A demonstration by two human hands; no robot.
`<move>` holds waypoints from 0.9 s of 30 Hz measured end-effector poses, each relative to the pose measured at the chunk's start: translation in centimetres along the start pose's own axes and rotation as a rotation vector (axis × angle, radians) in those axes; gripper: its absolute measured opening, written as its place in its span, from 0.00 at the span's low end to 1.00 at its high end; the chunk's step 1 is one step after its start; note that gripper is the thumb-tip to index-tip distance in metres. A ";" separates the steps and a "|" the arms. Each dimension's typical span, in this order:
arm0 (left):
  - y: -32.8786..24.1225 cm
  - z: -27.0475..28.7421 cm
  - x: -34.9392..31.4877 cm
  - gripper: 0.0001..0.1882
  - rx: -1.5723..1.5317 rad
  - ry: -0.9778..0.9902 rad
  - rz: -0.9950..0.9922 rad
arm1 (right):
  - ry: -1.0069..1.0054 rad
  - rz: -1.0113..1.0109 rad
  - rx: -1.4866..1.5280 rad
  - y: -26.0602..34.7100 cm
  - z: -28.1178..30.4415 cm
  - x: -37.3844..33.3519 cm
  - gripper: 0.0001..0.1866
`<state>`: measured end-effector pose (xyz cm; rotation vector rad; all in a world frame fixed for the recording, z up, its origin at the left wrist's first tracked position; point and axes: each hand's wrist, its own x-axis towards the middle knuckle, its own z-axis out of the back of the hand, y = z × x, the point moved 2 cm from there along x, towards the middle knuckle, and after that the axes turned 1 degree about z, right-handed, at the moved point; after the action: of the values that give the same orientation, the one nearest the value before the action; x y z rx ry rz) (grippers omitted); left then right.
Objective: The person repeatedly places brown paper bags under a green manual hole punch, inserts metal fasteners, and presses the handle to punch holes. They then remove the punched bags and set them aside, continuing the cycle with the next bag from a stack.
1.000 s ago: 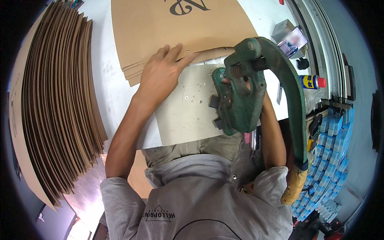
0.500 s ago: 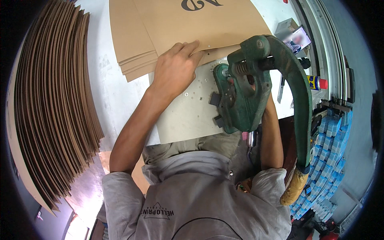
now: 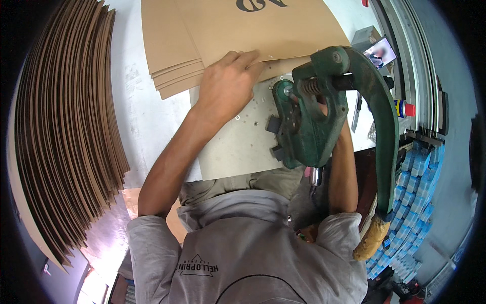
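My left hand [image 3: 228, 83] lies at the near edge of a brown kraft board sheet [image 3: 273, 38] with large dark lettering. Its fingers pinch that edge, which is slightly lifted over the layers beneath. To the right of this hand stands a green hand press [image 3: 314, 121] with a spring and a long curved lever ending in a tan wrapped grip [image 3: 372, 238]. My right forearm [image 3: 344, 172] runs up behind the press. Most of my right hand [image 3: 323, 107] is hidden by the press body, so its fingers do not show.
A tall row of brown boards [image 3: 66, 131] stands along the left. Small metal rings [image 3: 237, 117] lie on the pale plate [image 3: 228, 152] before me. At the right are a phone [image 3: 379, 52], a spray can with a red cap [image 3: 405, 108] and stacked blue packs [image 3: 405, 202].
The whole view has shifted slightly. My left hand keeps its hold on the sheet's edge, now a touch closer to the press. The lever stays lowered at the right.
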<state>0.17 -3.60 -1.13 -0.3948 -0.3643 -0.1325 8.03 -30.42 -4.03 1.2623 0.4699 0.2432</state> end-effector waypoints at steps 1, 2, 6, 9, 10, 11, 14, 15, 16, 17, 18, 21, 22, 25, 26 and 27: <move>-0.3 0.1 0.1 0.24 -0.040 -0.011 0.001 | -0.020 -0.071 0.111 0.3 0.1 0.1 0.17; -0.6 0.2 0.2 0.23 -0.080 -0.019 0.000 | -0.045 -0.186 0.301 1.2 0.3 -0.2 0.16; -2.2 0.1 0.4 0.21 -0.156 -0.030 -0.004 | -0.073 -0.144 0.472 0.6 0.0 -0.6 0.16; -3.5 0.3 0.5 0.17 -0.282 -0.061 0.022 | -0.070 -0.018 0.425 -0.2 -0.8 -0.6 0.15; -4.1 0.4 0.4 0.15 -0.278 -0.043 0.025 | -0.072 0.004 0.391 -0.1 -1.0 -0.8 0.14; -4.7 0.6 0.3 0.13 -0.272 -0.027 0.034 | -0.072 -0.008 0.328 0.9 -1.4 -1.4 0.14; -5.4 0.2 0.4 0.11 -0.203 0.035 0.077 | -0.117 -0.062 0.259 1.4 -1.5 -1.6 0.13; -5.6 0.0 0.5 0.12 -0.191 0.038 0.075 | -0.147 -0.081 0.255 1.4 -1.3 -1.7 0.12; -5.8 -0.3 0.6 0.13 -0.181 0.043 0.071 | -0.144 0.012 -0.032 2.2 -0.8 -2.1 0.11; -5.7 -0.6 0.6 0.13 -0.174 0.024 0.063 | -0.123 0.111 -0.311 3.6 -0.4 -2.5 0.10; -5.5 -0.6 0.7 0.13 -0.176 0.017 0.060 | -0.141 0.021 -0.499 6.2 0.5 -2.8 0.10; -5.0 -0.5 0.3 0.13 -0.186 0.033 0.091 | -0.230 -0.163 -0.838 15.3 4.6 -5.7 0.15; -4.9 -0.2 -0.2 0.13 -0.186 0.032 0.120 | -0.201 0.251 -0.844 18.2 5.8 -8.5 0.19; -5.3 -0.3 0.2 0.14 -0.224 0.033 0.099 | -0.037 0.763 -1.094 20.4 3.0 -15.1 0.29; -6.0 -1.0 0.7 0.14 -0.250 0.036 0.057 | 0.019 0.719 -1.290 19.0 0.0 -16.2 0.30; -5.6 -0.7 0.2 0.14 -0.189 0.013 0.070 | 0.104 0.764 -1.422 16.2 -2.4 -15.9 0.32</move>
<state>-0.50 -8.98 0.31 -0.5924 -0.3253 -0.1016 -5.81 -30.44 14.10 -0.0452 -0.1784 1.0661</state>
